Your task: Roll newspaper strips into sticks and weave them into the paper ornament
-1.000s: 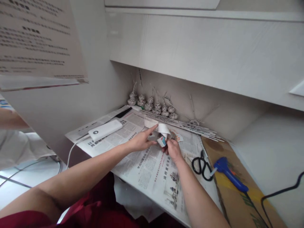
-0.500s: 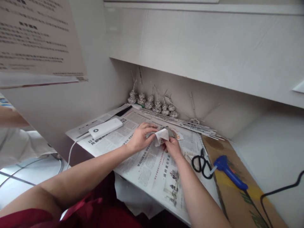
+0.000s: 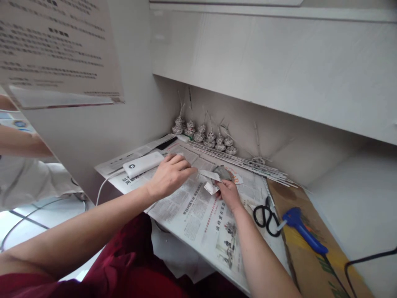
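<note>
My right hand [image 3: 228,193] pinches a folded strip of printed paper [image 3: 211,175] above the newspaper-covered table. One end of the strip stretches left to the fingertips of my left hand [image 3: 171,174], which are closed at its tip. A short folded flap of paper hangs below my right fingers. Behind my right hand lies a dark grey crumpled piece [image 3: 222,172], beside a white card with orange print [image 3: 236,177]. To the right of my right forearm rest black-handled scissors [image 3: 267,219].
A white power bank [image 3: 143,163] with a cable lies at the left. Several woven gourd shapes [image 3: 209,140] line the back wall, behind thin paper sticks [image 3: 245,162]. A blue glue gun [image 3: 305,232] rests on cardboard [image 3: 281,194] at right. Another person's arm [image 3: 21,140] shows far left.
My left hand has moved left, away from my right hand, and the bunched paper now stretches out as a strip between them. The view has shifted slightly.
</note>
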Demonstrator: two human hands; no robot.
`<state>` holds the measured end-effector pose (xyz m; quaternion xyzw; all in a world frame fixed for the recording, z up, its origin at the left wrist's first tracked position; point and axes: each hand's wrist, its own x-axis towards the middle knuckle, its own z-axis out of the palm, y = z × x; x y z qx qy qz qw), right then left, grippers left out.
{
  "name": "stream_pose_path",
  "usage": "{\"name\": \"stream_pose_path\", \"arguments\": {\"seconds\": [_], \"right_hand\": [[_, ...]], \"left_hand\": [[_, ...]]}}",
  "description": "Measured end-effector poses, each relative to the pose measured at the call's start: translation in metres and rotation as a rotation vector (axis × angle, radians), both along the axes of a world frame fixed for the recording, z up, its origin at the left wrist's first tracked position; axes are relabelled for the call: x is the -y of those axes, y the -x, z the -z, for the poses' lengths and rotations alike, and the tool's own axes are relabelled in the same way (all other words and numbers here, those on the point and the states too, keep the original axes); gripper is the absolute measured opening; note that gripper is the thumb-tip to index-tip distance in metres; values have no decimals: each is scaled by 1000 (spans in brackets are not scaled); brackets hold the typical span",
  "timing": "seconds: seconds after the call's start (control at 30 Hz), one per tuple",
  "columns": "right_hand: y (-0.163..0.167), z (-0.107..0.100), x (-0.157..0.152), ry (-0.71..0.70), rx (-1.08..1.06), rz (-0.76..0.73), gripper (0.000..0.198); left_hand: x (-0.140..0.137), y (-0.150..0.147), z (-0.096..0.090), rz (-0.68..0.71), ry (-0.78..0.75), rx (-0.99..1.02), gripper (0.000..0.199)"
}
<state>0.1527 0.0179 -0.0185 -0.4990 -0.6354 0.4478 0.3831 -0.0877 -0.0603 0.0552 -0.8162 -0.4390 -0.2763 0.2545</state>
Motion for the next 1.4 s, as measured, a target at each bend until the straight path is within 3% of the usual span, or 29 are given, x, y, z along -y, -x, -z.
{"name": "stream_pose_path", "arguments": {"seconds": [0.13,0.23,0.4,0.53,0.67,0.8,0.93,1.0,1.1,1.2,1.4], "right_hand": [[2,-2,2,15,6,-24,32],[1,-1,0,23,-5,-16,27],[-2,4,-5,73,-127,62,24],[-1,0,-1,52,-77,-5,20],[1,-8,9,-106,98,-185,26],[2,-10,17,-23,156,-317,27],[2,-9,16,-18,129,-307,27],[2,-8,14,-21,82,-259,27],[2,-8,9,-37,-2,-197,30],[2,-8,8,-19,-61,-193,31],[2,-10,11,133,-284,-166,29]], "left_hand": [[5,7,-13,-7,-47,13,27],[18,3,-17,65,-43,-32,29],[39,-6,-15,236,56,-167,32],[41,-1,-21,207,121,-155,31],[16,10,-39,96,35,-54,30],[-35,3,-51,94,-19,-27,28],[-63,-28,-41,68,6,38,21],[-56,-42,-27,119,81,54,21],[-27,-53,0,161,346,55,30],[7,-51,21,195,541,70,49],[69,-46,30,324,750,-16,33]]}}
